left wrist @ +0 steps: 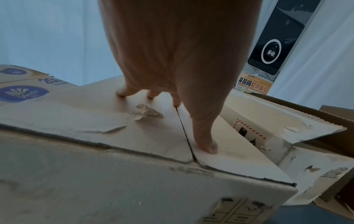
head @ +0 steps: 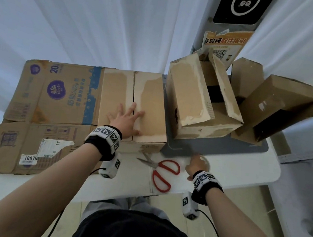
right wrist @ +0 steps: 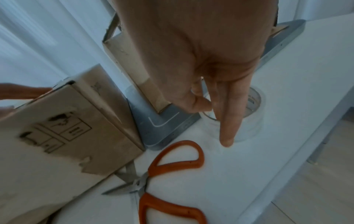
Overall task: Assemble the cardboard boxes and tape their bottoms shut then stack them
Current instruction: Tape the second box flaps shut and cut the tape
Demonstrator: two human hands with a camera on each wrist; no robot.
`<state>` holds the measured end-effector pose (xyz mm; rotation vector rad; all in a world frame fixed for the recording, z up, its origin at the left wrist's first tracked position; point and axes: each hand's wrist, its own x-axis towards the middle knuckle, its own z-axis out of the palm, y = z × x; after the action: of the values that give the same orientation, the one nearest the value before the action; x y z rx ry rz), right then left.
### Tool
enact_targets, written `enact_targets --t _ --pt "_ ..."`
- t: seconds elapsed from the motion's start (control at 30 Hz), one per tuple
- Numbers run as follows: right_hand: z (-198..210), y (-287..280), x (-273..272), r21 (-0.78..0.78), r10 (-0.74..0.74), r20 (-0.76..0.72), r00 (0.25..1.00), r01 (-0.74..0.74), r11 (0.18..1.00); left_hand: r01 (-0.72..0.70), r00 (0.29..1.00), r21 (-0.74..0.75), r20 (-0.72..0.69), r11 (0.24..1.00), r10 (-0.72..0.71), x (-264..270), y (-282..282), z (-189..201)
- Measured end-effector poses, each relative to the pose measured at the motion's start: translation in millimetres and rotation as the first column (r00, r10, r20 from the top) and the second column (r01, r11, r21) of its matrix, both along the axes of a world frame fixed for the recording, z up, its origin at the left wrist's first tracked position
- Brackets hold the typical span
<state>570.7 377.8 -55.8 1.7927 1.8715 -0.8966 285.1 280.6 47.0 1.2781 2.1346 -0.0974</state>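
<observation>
Parcel pickup point: pickup-code poster point(head: 223, 45), scale point(head: 216, 146).

White table point(head: 244, 171) carried flattened cardboard point(head: 37, 113), closed box point(head: 133, 103), grey tray point(head: 208, 145), scissors point(head: 162, 171), tape roll point(right wrist: 250, 121).

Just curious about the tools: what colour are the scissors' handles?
Red-orange; the scissors show best in the right wrist view.
</observation>
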Motion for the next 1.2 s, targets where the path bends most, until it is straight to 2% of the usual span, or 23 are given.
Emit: enact_targets --t 0.17,0.5,0.67,0.77,0.83,0.87,0.97,1.03,1.1,1.13,1.2 --pt "-1.7 -5.0 6.8 0.032 0.061 0.084 0.995 -0.064 0.997 -0.002 1.0 -0.012 0.006 1.0 0.002 0.3 1.4 1.0" --pt "-11.1 -13.4 35.9 0.033 0.05 0.057 0.997 -0.052 0.998 0.003 1.0 -0.022 0.0 1.0 -0.003 0.7 1.7 0.6" --pt "-3.6 -17.2 33.8 0.058 0.011 -0.06 0.998 -0.007 0.998 0.002 1.0 -0.023 0.0 1.0 -0.002 0.1 1.7 -0.6" --pt "22.0 -19.1 22.8 0.205 -0.003 -0.191 0.982 0.043 0.978 0.011 1.0 -0.025 -0.003 1.0 -0.011 0.1 2.3 -0.6" --pt "46.2 -19.1 12.1 0.261 -0.014 -0.364 0.931 0.117 0.958 0.013 1.0 -0.022 -0.004 1.0 -0.013 0.1 1.7 0.1" --pt "57.2 -18.5 6.6 0.244 -0.011 -0.471 0.882 0.142 0.959 0.013 1.0 -0.021 -0.003 1.0 -0.013 0.3 1.2 0.3" --pt "90.3 -13.7 -16.7 0.169 0.007 -0.751 0.661 0.181 0.969 0.017 1.0 -0.012 -0.007 1.0 -0.017 -0.2 1.2 0.3" --pt "116.6 -11.9 -38.7 0.155 0.022 -0.864 0.503 0.224 0.962 0.01 1.0 0.001 0.001 1.0 -0.01 -0.7 0.5 0.2" --pt "138.0 -10.9 -63.4 0.134 0.03 -0.922 0.385 0.245 0.96 0.009 1.0 0.025 0.012 1.0 -0.009 -0.6 -1.1 0.6" --pt "144.5 -10.0 -76.2 0.129 0.037 -0.931 0.364 0.231 0.964 0.008 1.0 0.04 0.018 0.999 -0.009 -0.6 -1.8 1.4" --pt "146.7 -7.9 -101.8 0.136 0.064 -0.915 0.397 0.157 0.978 0.002 0.999 0.069 0.037 0.998 -0.005 -1.8 -4.2 2.9"
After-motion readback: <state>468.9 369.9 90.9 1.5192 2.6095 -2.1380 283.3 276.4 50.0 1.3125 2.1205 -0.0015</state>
